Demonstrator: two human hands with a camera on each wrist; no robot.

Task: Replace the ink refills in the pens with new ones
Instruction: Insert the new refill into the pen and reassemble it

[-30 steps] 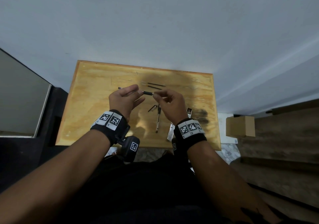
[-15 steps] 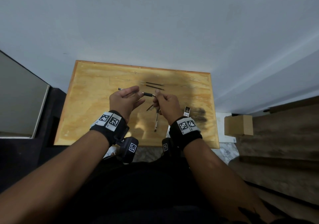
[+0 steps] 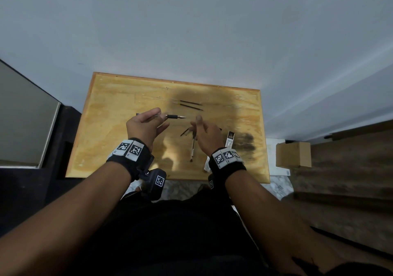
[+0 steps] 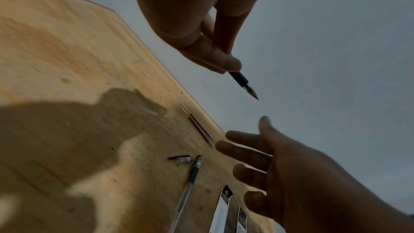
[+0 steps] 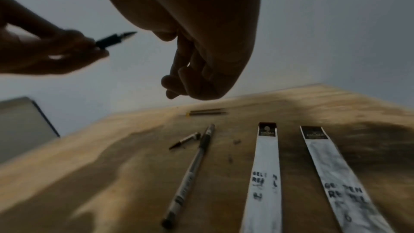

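Note:
My left hand pinches a pen above the wooden table, with its black grip and metal tip pointing right. The same pen juts from the fingertips in the left wrist view. My right hand hovers just right of the tip, apart from it, fingers relaxed and holding nothing. Below it a second pen lies on the table next to a small loose tip piece. Two thin refills lie side by side farther back.
Two white refill packets lie at the table's right, partly under my right wrist. A cardboard box sits on the floor to the right. A grey panel stands at the left. A wall runs behind the table.
My right hand has let go of the pen's tip end and drawn back to the right and down. My left hand still holds the pen, its tip now bare.

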